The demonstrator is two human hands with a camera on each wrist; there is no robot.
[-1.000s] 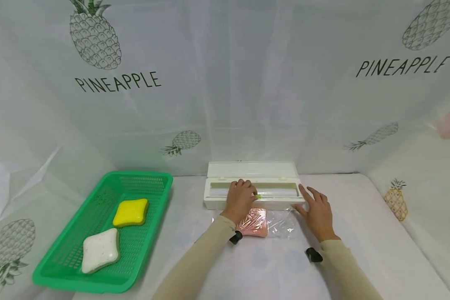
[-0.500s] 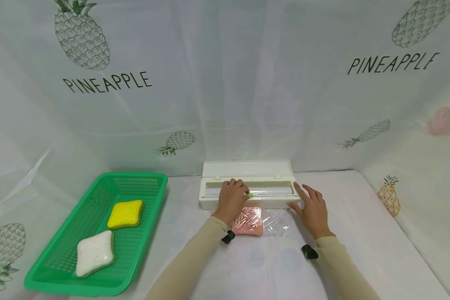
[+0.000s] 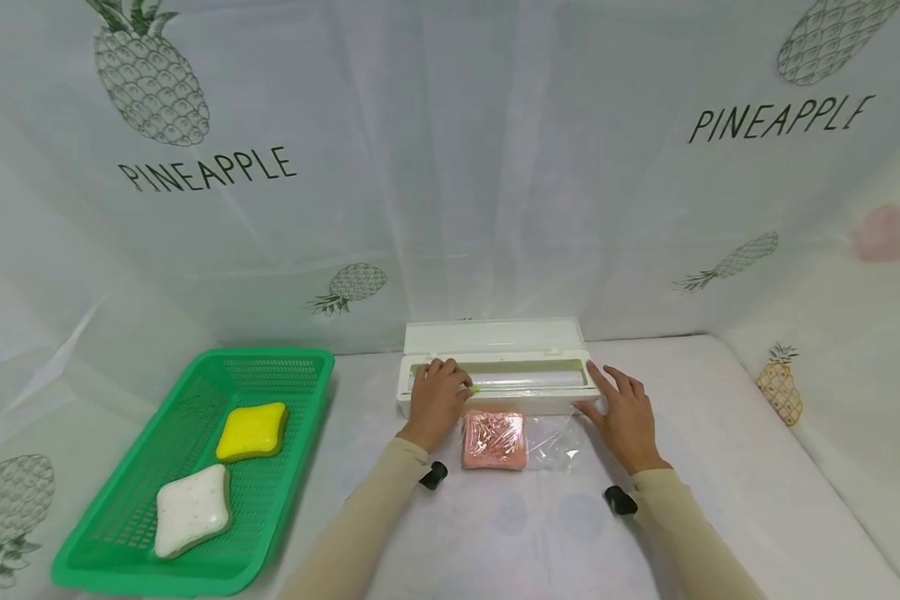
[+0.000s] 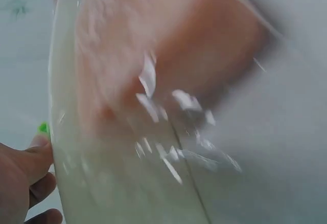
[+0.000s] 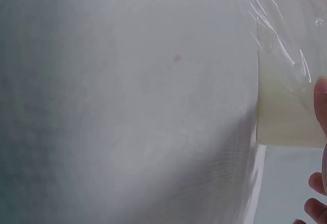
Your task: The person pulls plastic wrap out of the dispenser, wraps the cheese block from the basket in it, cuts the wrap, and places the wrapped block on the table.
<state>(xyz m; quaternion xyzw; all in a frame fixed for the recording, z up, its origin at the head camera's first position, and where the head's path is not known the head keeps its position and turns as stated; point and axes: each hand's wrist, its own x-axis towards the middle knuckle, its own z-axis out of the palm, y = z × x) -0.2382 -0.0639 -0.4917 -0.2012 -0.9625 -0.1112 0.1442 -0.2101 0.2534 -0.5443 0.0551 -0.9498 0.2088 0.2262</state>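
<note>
A white cling film dispenser (image 3: 495,403) with its lid raised stands at the back of the table, a roll of film inside. My left hand (image 3: 437,407) is over its left part, thumb and fingers pinching the small green slide cutter (image 3: 476,389) on the front track. My right hand (image 3: 624,421) rests on the dispenser's right end, index finger along the top edge and thumb against the front; the other fingers stay off it. Clear cling film (image 3: 553,442) hangs from the front over a pink sponge-like block (image 3: 494,440) lying before the dispenser.
A green plastic basket (image 3: 270,533) stands on the left, with a yellow block (image 3: 252,432) and a white speckled block (image 3: 192,510) of similar shape inside. A pineapple-print cloth hangs behind the table. Black wrist cameras sit under both wrists.
My left hand has slid the green cutter leftward along the dispenser, uncovering more of the pink block and the roll. My right hand keeps its place on the dispenser's end. The head view shifted slightly.
</note>
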